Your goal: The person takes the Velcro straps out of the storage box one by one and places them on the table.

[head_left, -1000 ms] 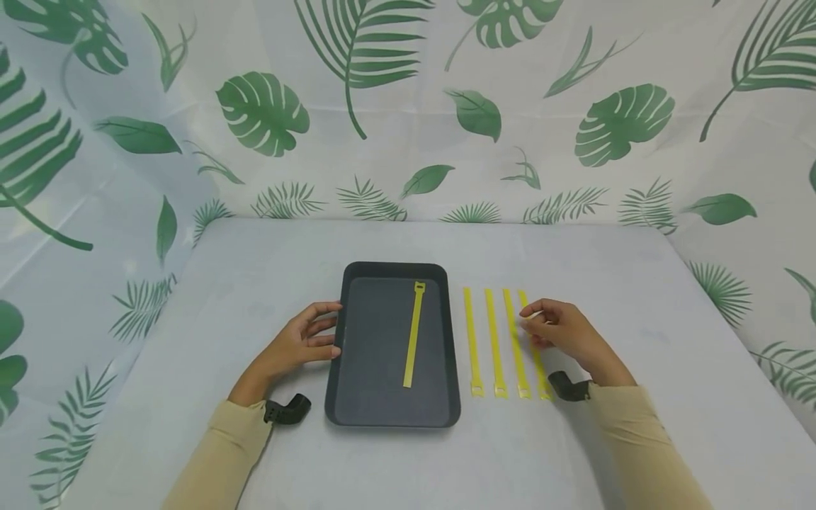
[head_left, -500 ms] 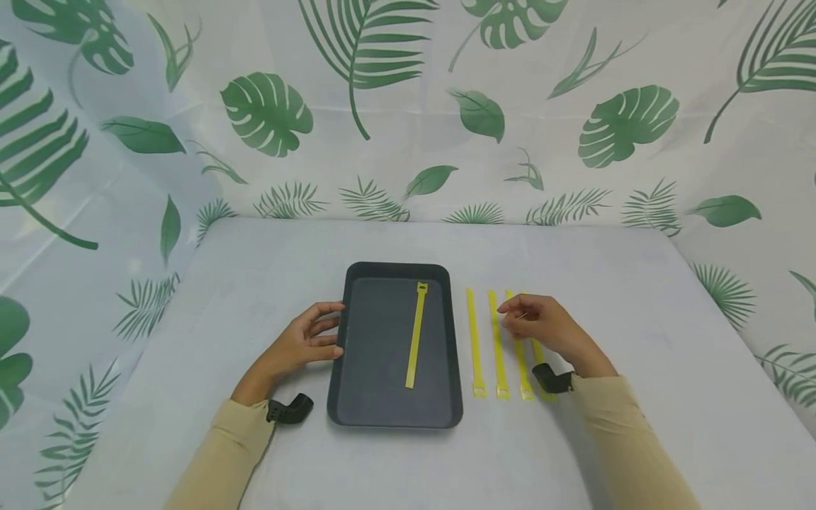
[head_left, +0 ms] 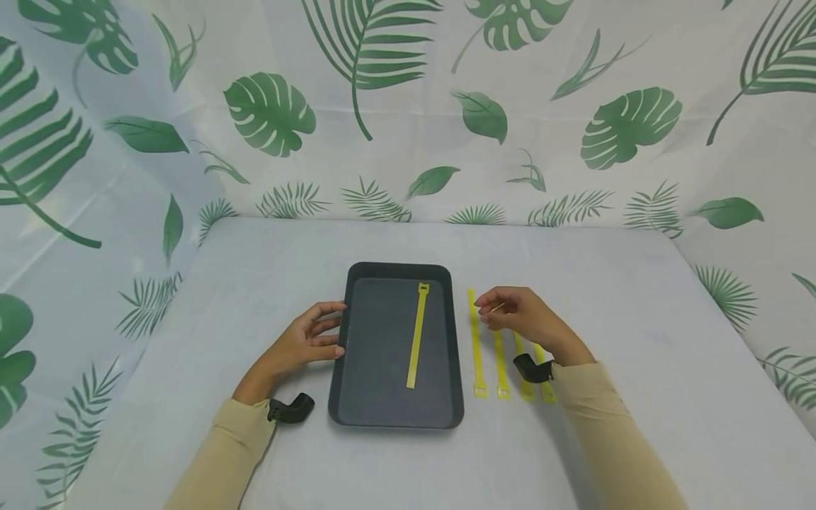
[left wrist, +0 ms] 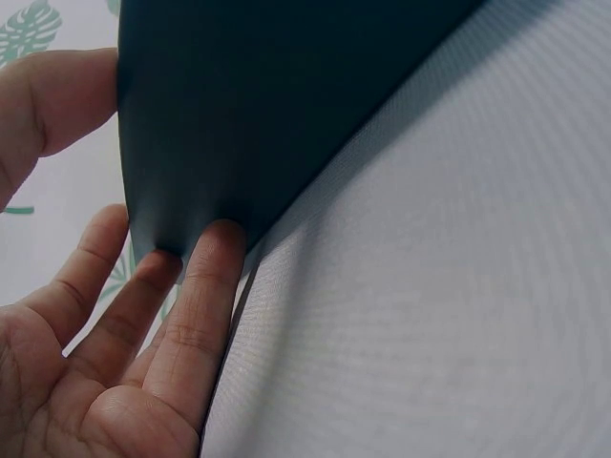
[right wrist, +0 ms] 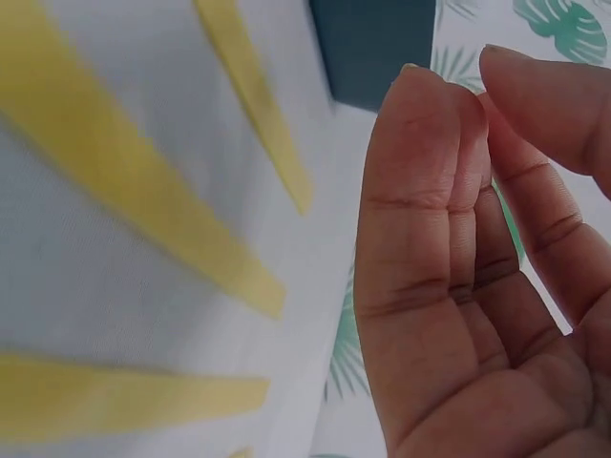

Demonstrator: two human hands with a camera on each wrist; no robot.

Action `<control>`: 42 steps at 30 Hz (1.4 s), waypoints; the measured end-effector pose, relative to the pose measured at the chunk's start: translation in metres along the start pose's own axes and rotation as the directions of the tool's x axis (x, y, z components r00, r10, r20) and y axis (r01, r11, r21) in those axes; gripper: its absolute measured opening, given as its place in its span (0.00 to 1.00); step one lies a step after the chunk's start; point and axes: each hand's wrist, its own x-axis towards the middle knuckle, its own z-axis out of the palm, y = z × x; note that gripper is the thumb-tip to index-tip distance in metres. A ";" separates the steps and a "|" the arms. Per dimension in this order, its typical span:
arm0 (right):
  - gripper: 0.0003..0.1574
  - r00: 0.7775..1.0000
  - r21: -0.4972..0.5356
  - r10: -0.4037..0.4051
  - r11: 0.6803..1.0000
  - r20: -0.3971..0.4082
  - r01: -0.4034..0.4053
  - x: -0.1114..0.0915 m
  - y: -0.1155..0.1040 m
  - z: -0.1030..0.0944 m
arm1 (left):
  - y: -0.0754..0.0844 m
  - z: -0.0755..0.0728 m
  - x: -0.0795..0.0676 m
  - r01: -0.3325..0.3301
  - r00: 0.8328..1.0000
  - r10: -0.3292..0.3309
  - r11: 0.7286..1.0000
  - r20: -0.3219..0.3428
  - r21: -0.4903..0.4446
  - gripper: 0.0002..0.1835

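Observation:
A dark grey tray (head_left: 376,347) lies on the table, with one yellow hook-and-loop cable tie (head_left: 417,340) inside, its slotted head at the far end. My left hand (head_left: 299,343) touches the tray's left wall, its fingers spread and fairly straight; the left wrist view shows the fingertips against the dark wall (left wrist: 239,114). Right of the tray, several yellow cable ties lie side by side, slotted heads toward me. Over their far ends hovers my right hand (head_left: 525,315), fingers loosely bent and holding nothing, nearest the leftmost tie (head_left: 476,347). It covers parts of the other ties (head_left: 500,365).
A white cloth covers the table (head_left: 268,255). Behind it and at both sides hangs a white curtain (head_left: 395,156) printed with green leaves. Each wrist wears a black camera mount, one at the left (head_left: 292,409) and one at the right (head_left: 534,369).
My right hand has moved left across the cable ties, from the rightmost one toward the one nearest the tray. The left hand has stayed at the tray's wall.

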 end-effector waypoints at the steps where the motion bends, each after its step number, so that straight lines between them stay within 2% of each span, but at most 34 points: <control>1: 0.17 1.000 0.007 0.000 1.000 0.003 0.000 0.001 0.000 0.001 | 0.000 0.000 0.000 0.000 1.000 0.000 1.000 0.001 -0.003 0.45; 11: 0.19 0.999 0.025 -0.028 0.999 0.024 0.027 0.012 -0.009 0.012 | -0.002 -0.002 -0.001 0.006 1.000 -0.006 1.000 -0.003 -0.014 0.45; 19: 0.17 0.999 0.003 -0.033 0.999 0.036 0.033 0.020 -0.016 0.019 | -0.002 -0.002 -0.001 0.025 1.000 -0.025 1.000 -0.010 -0.008 0.46; 28: 0.17 0.994 0.001 -0.075 0.997 0.078 0.075 0.030 -0.020 0.026 | -0.002 -0.004 -0.001 0.037 0.999 -0.037 0.999 -0.017 0.012 0.47; 33: 0.17 0.992 -0.005 -0.073 0.997 0.099 0.073 0.033 -0.023 0.029 | -0.003 -0.003 0.000 0.034 0.999 -0.034 0.999 -0.018 0.014 0.47; 42: 0.16 0.982 -0.058 -0.137 0.988 0.127 0.145 0.040 -0.033 0.034 | -0.005 -0.003 0.002 0.013 1.000 -0.013 1.000 -0.012 0.006 0.46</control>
